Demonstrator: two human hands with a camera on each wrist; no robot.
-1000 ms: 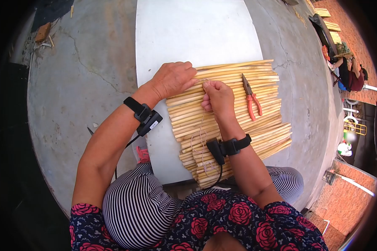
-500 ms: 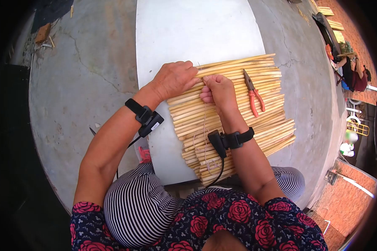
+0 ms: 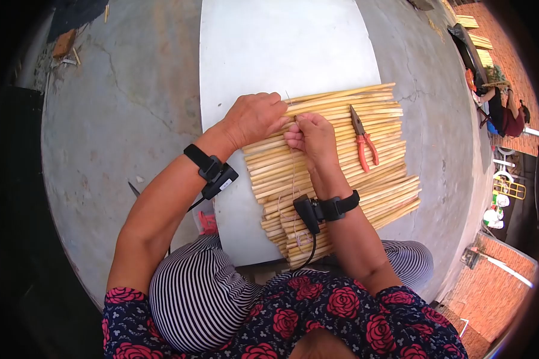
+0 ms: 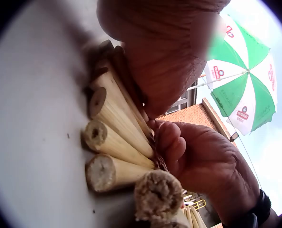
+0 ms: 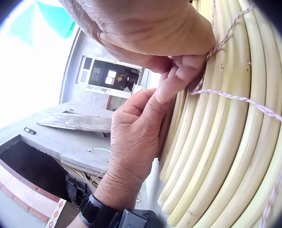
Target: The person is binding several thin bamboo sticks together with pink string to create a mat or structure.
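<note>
A mat of pale yellow reed sticks (image 3: 335,161) lies on a white board, its rows bound by thin pink-and-white twine (image 5: 245,99). My left hand (image 3: 254,119) holds the far sticks by their left ends; in the left wrist view several cut stick ends (image 4: 101,172) fan out beneath it. Close beside it, my right hand (image 3: 315,139) has its fingers curled, pinching the twine between thumb and forefinger at the sticks. From there the twine trails back over the mat towards the lap. Orange-handled long-nose pliers (image 3: 363,140) lie on the sticks, right of the right hand.
The white board (image 3: 281,48) stretches away beyond the mat, with grey concrete floor (image 3: 144,90) on both sides. Striped-trousered knees (image 3: 200,293) flank its near end. Another person (image 3: 509,113) sits far off at the right. A brick (image 3: 64,43) lies at the far left.
Both hands stay close together at the far sticks with only small shifts. A thin twine end now shows above the left fingers. The loose twine on the mat lies straighter than before.
</note>
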